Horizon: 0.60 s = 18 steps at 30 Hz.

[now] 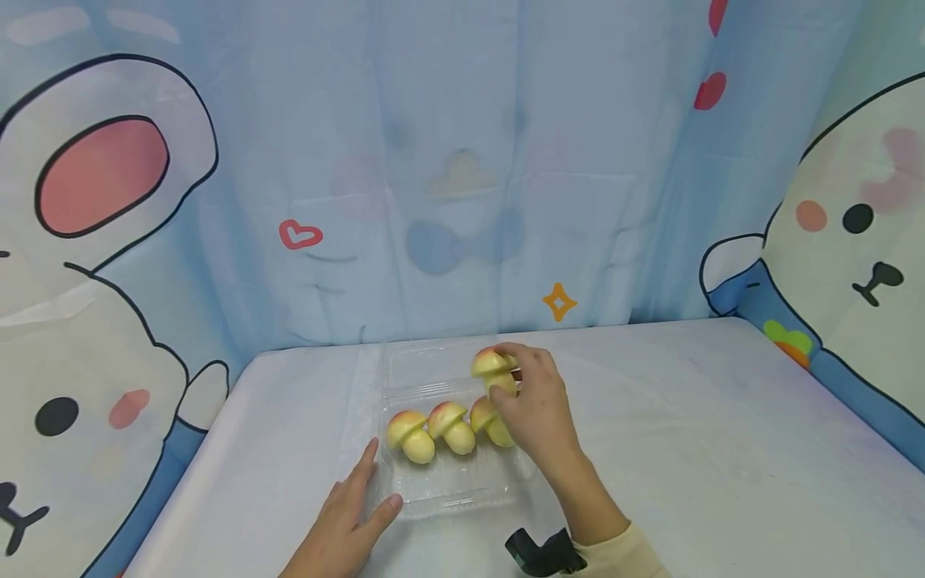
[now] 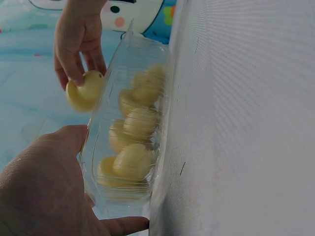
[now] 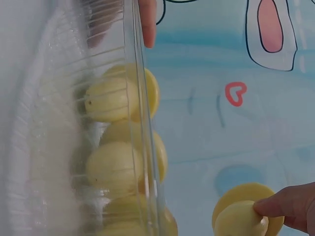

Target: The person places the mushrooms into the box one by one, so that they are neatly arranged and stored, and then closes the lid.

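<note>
Head view: pinching one reddish-capped mushroom figure (image 1: 488,363) in the right hand (image 1: 535,405), above the rear right of one clear plastic container (image 1: 448,483) on the desk (image 1: 694,449); showing three more mushroom figures (image 1: 452,429) in a row inside; placing the left hand (image 1: 345,507), fingers straight, at the container's left side. Left wrist view: showing three figures through the transparent wall, one raised outside. Right wrist view: showing three inside, gripping one under the thumb, apart from the container.

I see three yellow mushroom shapes (image 1: 459,437), red-tinged on top, tilted in a row inside a clear plastic container (image 1: 448,488) on the counter (image 1: 694,449); a fourth mushroom (image 1: 495,365) is raised higher, pinched by the right hand (image 1: 538,409).
</note>
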Motion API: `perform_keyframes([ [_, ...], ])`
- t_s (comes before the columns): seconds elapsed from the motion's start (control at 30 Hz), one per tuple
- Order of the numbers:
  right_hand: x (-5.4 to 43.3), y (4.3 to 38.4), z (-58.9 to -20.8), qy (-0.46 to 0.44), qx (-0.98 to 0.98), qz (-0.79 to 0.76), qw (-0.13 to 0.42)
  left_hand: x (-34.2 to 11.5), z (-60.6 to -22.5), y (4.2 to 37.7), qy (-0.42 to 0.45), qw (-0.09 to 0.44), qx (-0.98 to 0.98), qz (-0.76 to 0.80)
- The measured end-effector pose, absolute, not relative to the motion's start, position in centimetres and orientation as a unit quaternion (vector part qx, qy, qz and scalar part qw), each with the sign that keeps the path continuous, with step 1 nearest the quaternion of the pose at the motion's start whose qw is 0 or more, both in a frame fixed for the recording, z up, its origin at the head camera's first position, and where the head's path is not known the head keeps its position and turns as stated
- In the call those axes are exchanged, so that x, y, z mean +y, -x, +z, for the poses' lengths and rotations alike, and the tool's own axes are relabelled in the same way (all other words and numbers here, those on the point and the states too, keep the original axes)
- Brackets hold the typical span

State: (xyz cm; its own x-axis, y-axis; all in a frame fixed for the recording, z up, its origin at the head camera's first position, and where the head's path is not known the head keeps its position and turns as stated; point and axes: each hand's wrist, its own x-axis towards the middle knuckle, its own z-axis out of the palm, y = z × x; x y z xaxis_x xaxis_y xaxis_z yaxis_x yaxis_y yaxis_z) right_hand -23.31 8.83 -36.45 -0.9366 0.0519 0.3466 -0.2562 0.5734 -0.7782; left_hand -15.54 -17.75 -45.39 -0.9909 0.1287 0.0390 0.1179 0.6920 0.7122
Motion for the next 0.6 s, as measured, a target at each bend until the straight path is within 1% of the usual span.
perform_keyframes([
  [0.23, 8.3, 23.1, -36.8, -0.062, -0.880, 0.443, 0.159, -17.7, -45.2, 15.6, -0.067, 0.016, 0.918, 0.391],
  [0.4, 7.5, 22.8, -36.9, -0.065, -0.885, 0.439, 0.145, -17.6, -45.3, 15.6, -0.070, 0.013, 0.918, 0.390],
  [0.6, 6.4, 22.2, -36.7, -0.090, -0.891, 0.423, 0.139, -17.6, -45.3, 15.7, -0.067, 0.015, 0.918, 0.390],
])
